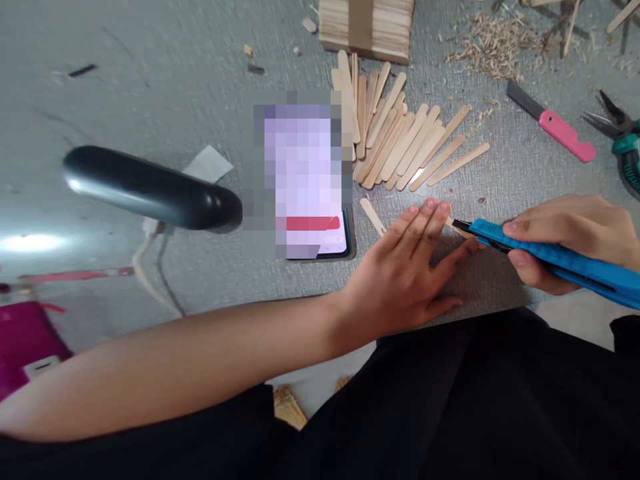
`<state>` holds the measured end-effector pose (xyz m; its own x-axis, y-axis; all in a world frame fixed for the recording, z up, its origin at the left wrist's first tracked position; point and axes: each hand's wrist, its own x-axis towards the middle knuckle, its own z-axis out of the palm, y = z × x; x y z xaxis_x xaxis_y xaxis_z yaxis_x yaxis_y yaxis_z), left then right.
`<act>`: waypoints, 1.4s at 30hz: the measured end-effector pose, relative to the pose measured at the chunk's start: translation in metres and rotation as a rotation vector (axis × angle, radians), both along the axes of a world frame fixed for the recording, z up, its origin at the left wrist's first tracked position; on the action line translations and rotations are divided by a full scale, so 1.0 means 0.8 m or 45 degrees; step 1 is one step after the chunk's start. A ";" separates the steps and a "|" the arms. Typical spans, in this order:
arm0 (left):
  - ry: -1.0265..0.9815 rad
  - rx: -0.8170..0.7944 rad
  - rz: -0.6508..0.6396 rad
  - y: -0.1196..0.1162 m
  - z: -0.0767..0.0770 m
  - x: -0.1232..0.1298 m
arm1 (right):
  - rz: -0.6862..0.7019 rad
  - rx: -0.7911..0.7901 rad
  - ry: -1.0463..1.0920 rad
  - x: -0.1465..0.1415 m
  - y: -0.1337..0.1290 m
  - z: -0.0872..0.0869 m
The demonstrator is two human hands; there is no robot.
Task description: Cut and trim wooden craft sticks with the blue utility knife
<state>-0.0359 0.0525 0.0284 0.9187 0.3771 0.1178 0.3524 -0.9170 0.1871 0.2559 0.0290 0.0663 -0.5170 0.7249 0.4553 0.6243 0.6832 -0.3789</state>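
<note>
My left hand [405, 267] lies flat near the table's front edge, fingers stretched out, pressing down on a wooden craft stick [370, 212]. One rounded end of the stick shows to the left of the fingers; the palm side hides its middle. In my right hand [575, 233] is a blue box cutter [545, 252], gripped between thumb and fingers. Its dark blade meets a bit of pale wood beside my left fingertips; I cannot tell whether this is the same stick. Beyond the fingers, several loose craft sticks [395, 143] lie fanned out.
A bound bundle of craft sticks [377, 30] and a heap of wood shavings [500, 47] lie at the back. On the right are a pink folding knife [563, 133] and pliers [623, 130]. A lit phone [333, 243] and a dark rounded device [150, 187] with a cable sit left.
</note>
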 end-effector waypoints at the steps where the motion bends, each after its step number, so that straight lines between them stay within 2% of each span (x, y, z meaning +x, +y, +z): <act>1: 0.001 0.004 0.000 0.000 0.000 0.000 | 0.024 0.005 0.012 0.000 0.001 0.000; 4: 0.001 0.038 -0.005 0.001 0.002 0.001 | 0.074 0.006 0.028 0.002 0.002 0.001; 16: 0.037 -0.006 -0.007 0.003 0.004 0.002 | 0.065 -0.040 0.016 0.001 0.003 0.007; 26: -0.006 0.054 -0.030 0.002 0.004 0.001 | 0.102 -0.037 0.057 -0.004 0.005 0.006; 33: 0.029 0.001 -0.013 0.003 0.007 0.001 | 0.122 -0.035 0.065 -0.005 0.004 0.003; 42: 0.007 -0.009 -0.020 0.000 0.005 0.004 | 0.107 -0.146 -0.111 -0.016 0.004 0.028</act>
<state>-0.0327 0.0527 0.0328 0.9251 0.3634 0.1100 0.3390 -0.9210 0.1919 0.2431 0.0318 0.0890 -0.6120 0.7218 0.3232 0.6003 0.6900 -0.4043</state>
